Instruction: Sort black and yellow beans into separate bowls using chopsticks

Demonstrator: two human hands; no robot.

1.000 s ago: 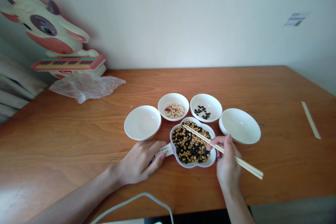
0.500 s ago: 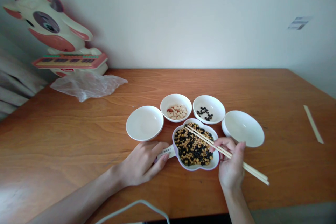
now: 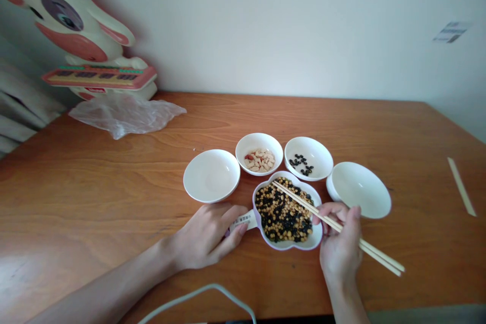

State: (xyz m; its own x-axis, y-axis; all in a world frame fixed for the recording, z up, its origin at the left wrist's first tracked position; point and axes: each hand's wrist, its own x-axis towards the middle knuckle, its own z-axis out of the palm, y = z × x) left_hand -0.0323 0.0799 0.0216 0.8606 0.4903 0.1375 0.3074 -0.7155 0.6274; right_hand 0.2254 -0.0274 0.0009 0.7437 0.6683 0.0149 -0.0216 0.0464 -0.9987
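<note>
My left hand (image 3: 212,235) is closed around the short labelled handle of a scalloped white dish with a lilac rim (image 3: 316,237). Mixed black and yellow beans (image 3: 284,212) fill the dish. A pair of wooden chopsticks (image 3: 381,257) lies in the grip of my right hand (image 3: 341,245), tips close together at the far left part of the beans. Whether a bean sits between the tips is too small to tell. Behind the dish, one white bowl (image 3: 259,137) holds pale nut pieces with a few reddish ones, and another bowl (image 3: 322,154) holds several black beans.
Empty white bowls stand at the left (image 3: 211,176) and right (image 3: 359,190) of the row. A crumpled plastic bag (image 3: 129,115) lies before a cow-shaped toy keyboard (image 3: 98,55). A thin pale strip (image 3: 461,187) rests far right, and a light cable (image 3: 205,288) loops at the front edge.
The view has shifted a little, so the bowls and dish appear slightly further right. The chopstick tips look closer together than before. Both hands keep their holds.
</note>
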